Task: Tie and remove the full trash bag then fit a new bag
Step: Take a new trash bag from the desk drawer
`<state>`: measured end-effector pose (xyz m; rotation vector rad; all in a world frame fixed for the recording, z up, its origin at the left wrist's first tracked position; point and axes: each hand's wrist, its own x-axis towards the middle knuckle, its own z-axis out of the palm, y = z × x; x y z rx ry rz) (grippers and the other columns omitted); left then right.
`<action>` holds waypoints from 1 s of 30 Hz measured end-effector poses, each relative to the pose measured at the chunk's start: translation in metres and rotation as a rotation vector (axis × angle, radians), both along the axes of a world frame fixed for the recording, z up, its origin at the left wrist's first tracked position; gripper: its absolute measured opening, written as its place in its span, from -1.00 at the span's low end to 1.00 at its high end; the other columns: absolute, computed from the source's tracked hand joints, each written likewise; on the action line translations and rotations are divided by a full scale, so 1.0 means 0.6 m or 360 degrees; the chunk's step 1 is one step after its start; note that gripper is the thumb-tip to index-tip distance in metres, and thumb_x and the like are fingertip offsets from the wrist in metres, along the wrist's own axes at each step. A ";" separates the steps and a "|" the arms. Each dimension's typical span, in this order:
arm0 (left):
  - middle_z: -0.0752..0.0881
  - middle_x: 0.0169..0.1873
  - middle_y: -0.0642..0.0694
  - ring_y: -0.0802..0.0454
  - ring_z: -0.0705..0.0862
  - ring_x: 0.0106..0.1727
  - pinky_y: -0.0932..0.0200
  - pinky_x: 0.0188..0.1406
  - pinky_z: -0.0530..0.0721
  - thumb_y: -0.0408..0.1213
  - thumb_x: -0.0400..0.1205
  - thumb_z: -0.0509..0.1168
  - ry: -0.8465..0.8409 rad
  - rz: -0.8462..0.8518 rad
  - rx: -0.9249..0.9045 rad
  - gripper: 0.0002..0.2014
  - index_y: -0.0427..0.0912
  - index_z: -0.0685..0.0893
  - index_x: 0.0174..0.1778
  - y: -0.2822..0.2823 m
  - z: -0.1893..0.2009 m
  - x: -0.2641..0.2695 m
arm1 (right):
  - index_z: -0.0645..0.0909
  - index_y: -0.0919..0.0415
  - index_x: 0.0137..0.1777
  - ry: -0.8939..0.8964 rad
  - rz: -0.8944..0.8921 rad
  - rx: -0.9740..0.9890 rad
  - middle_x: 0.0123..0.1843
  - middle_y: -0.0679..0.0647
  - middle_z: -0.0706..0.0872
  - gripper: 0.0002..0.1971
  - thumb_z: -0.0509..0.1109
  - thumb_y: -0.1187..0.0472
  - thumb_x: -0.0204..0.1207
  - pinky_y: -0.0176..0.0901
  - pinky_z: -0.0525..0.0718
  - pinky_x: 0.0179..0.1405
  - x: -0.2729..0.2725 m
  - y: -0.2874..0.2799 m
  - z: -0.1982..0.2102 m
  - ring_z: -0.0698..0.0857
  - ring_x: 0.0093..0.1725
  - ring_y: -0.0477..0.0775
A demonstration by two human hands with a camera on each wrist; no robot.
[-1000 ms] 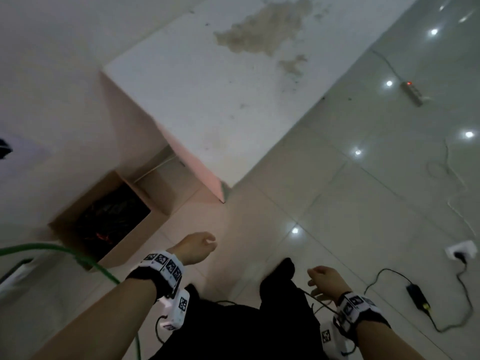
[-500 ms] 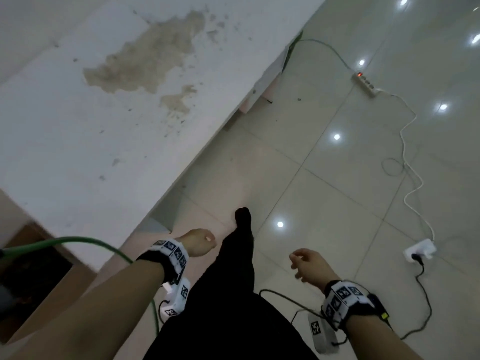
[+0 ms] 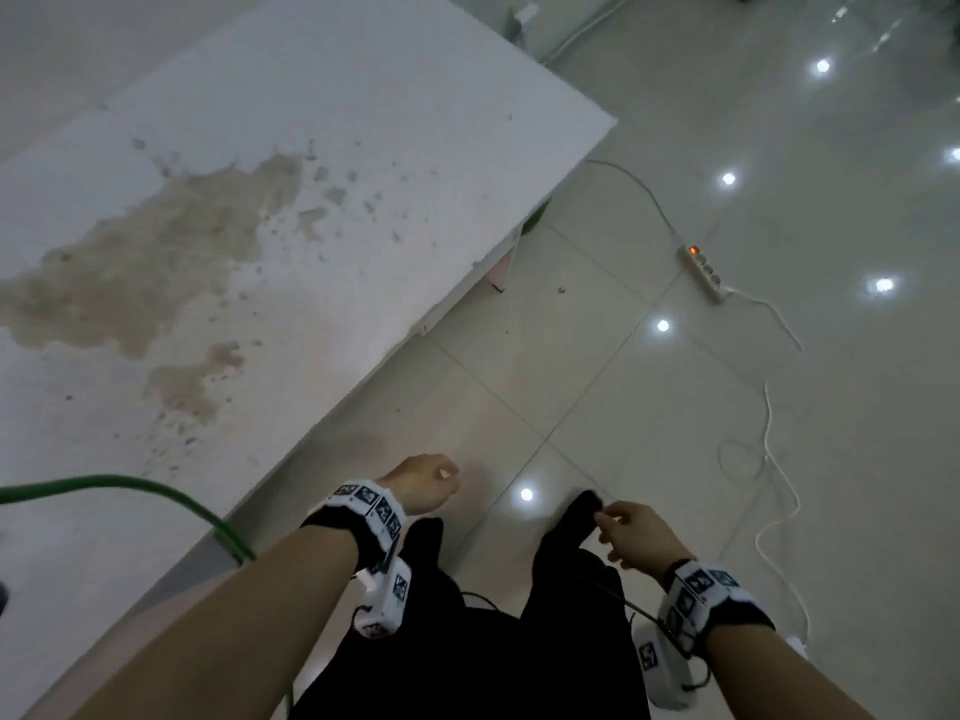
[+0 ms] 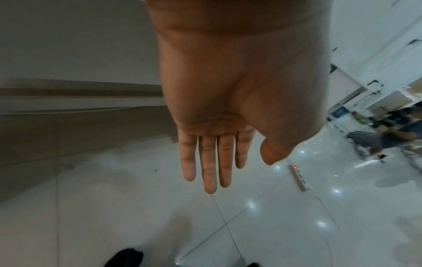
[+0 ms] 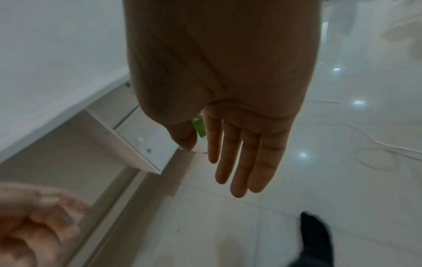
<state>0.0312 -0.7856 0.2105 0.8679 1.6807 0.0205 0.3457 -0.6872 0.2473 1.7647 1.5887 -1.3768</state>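
My left hand [image 3: 422,483] hangs empty beside the white surface [image 3: 322,210], its fingers [image 4: 209,162] straight and relaxed. My right hand [image 3: 636,532] is empty too, fingers [image 5: 239,162] loose and extended over the tiled floor [image 3: 675,433]. I stand in black trousers [image 3: 467,641], one dark foot [image 5: 316,233] forward. A white power strip [image 3: 704,272] with a lit switch lies on the floor, its cable trailing away. A green cable [image 3: 171,498] crosses the surface edge. No trash bag shows in any view; a green shape past my right thumb is perhaps a bin, too hidden to tell.
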 end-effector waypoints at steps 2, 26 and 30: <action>0.66 0.40 -0.12 -0.11 0.64 0.36 0.15 0.36 0.55 0.01 0.68 0.23 0.0142 0.0027 -0.0067 -0.57 -0.04 0.60 0.44 0.022 -0.020 -0.001 | 0.71 0.08 0.01 0.0121 0.0194 0.0052 -0.08 0.11 0.82 -0.79 0.33 -0.01 0.61 0.04 0.75 0.00 -0.033 0.113 -0.011 0.79 -0.15 0.13; 0.77 0.17 -0.05 -0.07 0.63 0.29 0.00 0.35 0.41 -0.11 0.66 0.24 0.2300 0.1255 0.1391 -0.70 -0.10 0.79 0.18 0.378 -0.028 -0.016 | 0.58 0.16 -0.35 0.1385 0.0761 0.0350 -0.25 0.14 0.70 -0.69 0.22 0.40 0.62 -0.08 0.65 -0.29 -0.535 0.619 -0.171 0.66 -0.36 0.02; 0.73 0.36 -0.09 -0.07 0.61 0.46 -0.18 0.49 0.46 -0.02 0.76 0.08 0.2489 0.1100 0.1347 -0.58 -0.05 0.72 0.38 0.375 -0.049 -0.021 | 0.52 0.19 -0.29 0.1460 0.0678 0.0474 -0.31 0.13 0.67 -0.71 0.15 0.24 0.68 -0.18 0.49 -0.57 -0.562 0.624 -0.205 0.62 -0.52 0.07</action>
